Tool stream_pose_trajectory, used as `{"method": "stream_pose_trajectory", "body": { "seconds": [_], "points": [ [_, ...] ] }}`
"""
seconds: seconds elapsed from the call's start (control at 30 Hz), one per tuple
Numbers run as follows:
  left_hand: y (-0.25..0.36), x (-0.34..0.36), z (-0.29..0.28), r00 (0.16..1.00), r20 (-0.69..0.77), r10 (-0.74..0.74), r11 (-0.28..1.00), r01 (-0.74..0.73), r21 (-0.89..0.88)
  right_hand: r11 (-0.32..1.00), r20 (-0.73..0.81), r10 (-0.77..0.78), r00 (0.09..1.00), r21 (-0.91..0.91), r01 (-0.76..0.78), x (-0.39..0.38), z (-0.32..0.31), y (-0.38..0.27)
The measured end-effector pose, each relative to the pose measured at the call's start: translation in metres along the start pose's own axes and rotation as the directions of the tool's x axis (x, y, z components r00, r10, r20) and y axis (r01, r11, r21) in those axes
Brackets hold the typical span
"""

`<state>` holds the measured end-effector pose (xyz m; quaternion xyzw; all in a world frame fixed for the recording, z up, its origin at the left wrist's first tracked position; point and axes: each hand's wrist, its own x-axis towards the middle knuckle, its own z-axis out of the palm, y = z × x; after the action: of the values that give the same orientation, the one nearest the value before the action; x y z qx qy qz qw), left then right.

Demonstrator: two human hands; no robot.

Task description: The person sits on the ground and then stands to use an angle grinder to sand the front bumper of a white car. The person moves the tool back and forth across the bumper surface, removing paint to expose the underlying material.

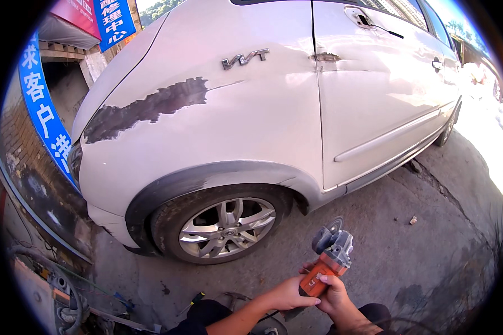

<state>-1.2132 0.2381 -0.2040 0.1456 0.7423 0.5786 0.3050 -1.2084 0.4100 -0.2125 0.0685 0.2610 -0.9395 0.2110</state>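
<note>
An orange and grey angle grinder is held low in front of me, its disc end tilted up and away. My left hand wraps the rear of its body from the left. On the right side, my right hand closes on the same body, thumb laid along it. Beyond the tool stands a white car, not touched by either hand. A dark, ragged-edged bare patch runs across its front fender, with a thin scratch trailing to the right.
The front wheel sits under a grey arch trim. A damaged spot marks the door's front edge. A yellow-and-black screwdriver-like tool lies on the concrete ground. Hoses and metal parts crowd the lower left.
</note>
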Motion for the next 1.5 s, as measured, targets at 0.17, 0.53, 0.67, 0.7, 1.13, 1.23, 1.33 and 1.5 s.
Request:
{"method": "stream_pose_trajectory", "body": {
  "seconds": [0.17,0.53,0.67,0.7,1.13,1.23,1.33,1.5],
  "points": [
    [-0.002,-0.002,0.002,0.999,-0.050,-0.010,0.999,0.012,0.040,0.997,-0.030,0.007,1.000,0.079,-0.004,0.003,-0.004,0.008],
    [-0.010,-0.003,0.001,0.996,-0.081,0.026,0.992,-0.015,0.126,0.999,0.011,-0.049,0.999,0.021,0.049,0.009,-0.004,0.011],
    [-0.003,-0.003,0.000,0.997,-0.072,0.004,0.988,0.008,0.156,0.998,0.017,-0.065,0.998,0.006,0.065,0.010,-0.002,0.009],
    [-0.001,-0.002,0.000,0.997,-0.082,0.005,0.987,0.008,0.158,0.998,0.012,-0.066,0.998,0.005,0.066,0.011,-0.003,0.009],
    [0.007,0.002,0.001,0.993,-0.115,0.012,0.991,0.003,0.131,0.998,0.022,-0.064,0.998,0.017,0.064,0.015,-0.004,0.002],
    [-0.001,0.007,0.002,0.994,-0.105,0.024,0.991,-0.009,0.137,0.998,0.009,-0.058,0.998,0.010,0.058,0.017,-0.006,0.002],
    [-0.007,0.008,0.002,0.995,-0.101,0.019,0.990,-0.004,0.139,0.998,0.003,-0.055,0.998,0.014,0.055,0.017,-0.004,0.001],
    [0.003,0.006,0.003,0.992,-0.126,0.027,0.990,-0.010,0.138,0.999,-0.003,-0.052,0.999,0.004,0.052,0.017,-0.003,0.001]
  ]
}}
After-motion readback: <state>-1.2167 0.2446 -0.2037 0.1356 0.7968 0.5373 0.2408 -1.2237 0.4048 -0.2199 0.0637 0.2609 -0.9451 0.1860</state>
